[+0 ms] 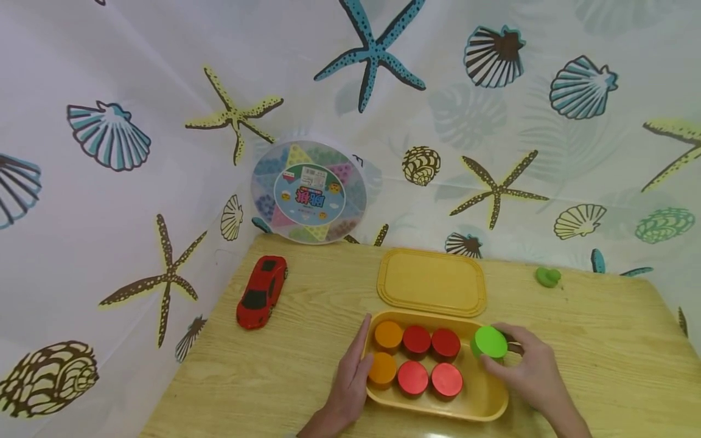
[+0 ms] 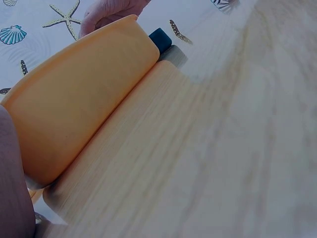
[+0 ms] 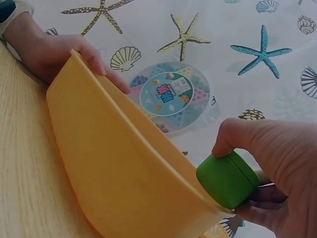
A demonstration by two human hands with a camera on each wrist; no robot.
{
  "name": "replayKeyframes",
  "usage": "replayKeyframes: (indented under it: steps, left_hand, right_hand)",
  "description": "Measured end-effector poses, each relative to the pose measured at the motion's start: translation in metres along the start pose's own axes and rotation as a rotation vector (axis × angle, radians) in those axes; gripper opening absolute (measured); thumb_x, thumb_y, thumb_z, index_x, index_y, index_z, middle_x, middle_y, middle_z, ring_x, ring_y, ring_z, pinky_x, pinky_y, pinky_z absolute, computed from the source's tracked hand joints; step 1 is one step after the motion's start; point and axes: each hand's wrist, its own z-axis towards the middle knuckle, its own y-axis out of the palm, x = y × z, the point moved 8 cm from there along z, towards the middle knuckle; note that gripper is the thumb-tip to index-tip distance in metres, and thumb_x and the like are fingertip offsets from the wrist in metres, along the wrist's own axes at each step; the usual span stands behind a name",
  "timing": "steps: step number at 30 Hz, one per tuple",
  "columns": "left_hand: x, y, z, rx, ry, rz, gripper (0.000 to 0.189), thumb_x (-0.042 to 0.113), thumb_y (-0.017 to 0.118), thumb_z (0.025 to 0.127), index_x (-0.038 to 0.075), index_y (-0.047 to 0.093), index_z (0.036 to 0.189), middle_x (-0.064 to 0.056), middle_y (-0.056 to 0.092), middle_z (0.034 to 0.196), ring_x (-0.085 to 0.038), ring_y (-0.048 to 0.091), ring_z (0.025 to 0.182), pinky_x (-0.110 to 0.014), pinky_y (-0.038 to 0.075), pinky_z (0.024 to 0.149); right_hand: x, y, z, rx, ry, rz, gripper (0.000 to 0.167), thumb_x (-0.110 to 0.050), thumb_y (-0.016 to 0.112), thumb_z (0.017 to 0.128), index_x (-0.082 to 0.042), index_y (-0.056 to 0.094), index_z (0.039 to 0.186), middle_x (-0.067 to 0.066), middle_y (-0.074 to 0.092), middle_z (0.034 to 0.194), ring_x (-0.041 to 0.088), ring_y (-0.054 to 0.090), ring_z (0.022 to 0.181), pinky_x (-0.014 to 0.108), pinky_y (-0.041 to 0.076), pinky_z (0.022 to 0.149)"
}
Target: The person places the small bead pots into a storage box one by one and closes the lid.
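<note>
A yellow plastic container (image 1: 432, 411) holds two orange cylinders (image 1: 388, 336), two darker red cylinders (image 1: 417, 340) and two brighter red cylinders (image 1: 413, 378), in two rows. My left hand (image 1: 350, 377) grips the container's left end, thumb at the rim and fingers along the outer wall. With thumb and fingers my right hand (image 1: 528, 365) pinches a green cylinder (image 1: 489, 342) over the right end. In the right wrist view the green cylinder (image 3: 228, 178) is tilted at the rim, and a thin seam runs around it. The left wrist view shows mostly the container's outer wall (image 2: 84, 104).
Behind the container lies a flat yellow lid (image 1: 432, 283). On the left is a red toy car (image 1: 263, 292); a small green toy (image 1: 547, 277) sits at the back right. A round board-game box (image 1: 309, 191) leans on the patterned cloth (image 1: 416, 109).
</note>
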Motion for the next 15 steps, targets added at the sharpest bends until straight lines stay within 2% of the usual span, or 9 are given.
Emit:
replayKeyframes:
  steps: [6, 11, 15]
  left_hand:
    - [-0.002, 0.000, 0.000, -0.014, -0.012, -0.004, 0.060, 0.003, 0.034, 0.112, 0.007, 0.014, 0.168, -0.020, 0.018, 0.172, -0.029, 0.016, 0.159, -0.017, 0.010, 0.125]
    - [-0.003, 0.001, 0.000, -0.013, -0.008, -0.005, 0.060, 0.004, 0.034, 0.112, 0.007, 0.015, 0.168, -0.018, 0.018, 0.173, -0.030, 0.017, 0.159, -0.017, 0.011, 0.125]
    - [0.000, 0.000, 0.000, -0.004, 0.001, -0.018, 0.059, 0.003, 0.035, 0.112, 0.008, 0.016, 0.168, -0.016, 0.019, 0.173, -0.029, 0.017, 0.159, -0.018, 0.011, 0.125]
  right_hand:
    - [-0.003, 0.005, 0.002, 0.017, -0.058, -0.093, 0.049, -0.014, 0.095, 0.072, -0.007, 0.074, 0.116, 0.002, 0.071, 0.106, 0.009, 0.065, 0.090, 0.036, 0.062, 0.079]
    - [0.005, 0.011, 0.005, -0.013, -0.043, -0.149, 0.050, -0.023, 0.097, 0.071, -0.008, 0.076, 0.113, 0.001, 0.066, 0.101, 0.015, 0.061, 0.086, 0.033, 0.057, 0.074]
    - [0.006, 0.014, 0.006, -0.043, -0.050, -0.159, 0.051, -0.022, 0.097, 0.071, -0.005, 0.075, 0.114, 0.003, 0.064, 0.101, 0.017, 0.060, 0.086, 0.032, 0.057, 0.073]
